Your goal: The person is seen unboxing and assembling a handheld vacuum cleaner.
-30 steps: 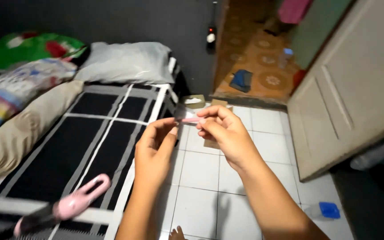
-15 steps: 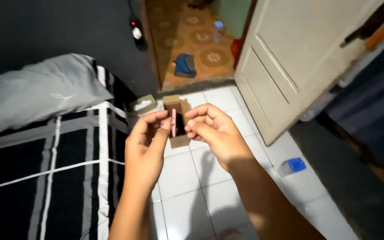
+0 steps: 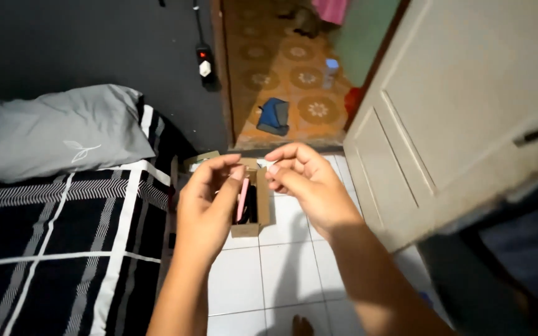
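Half a second before, we had held the thin pink stick (image 3: 242, 198) between both sets of fingertips; now only our left hand (image 3: 210, 205) kept it, thumb and forefinger clamped on its top end, so it hung nearly upright just below those fingers. Our right hand (image 3: 309, 186) had let go, and its fingers (image 3: 279, 168) sat loosely curled, holding nothing, just beside the stick. Beyond the fingers, an open cardboard box (image 3: 258, 208) stood on the white tiled floor (image 3: 281, 261), by the striped bed (image 3: 63, 249).
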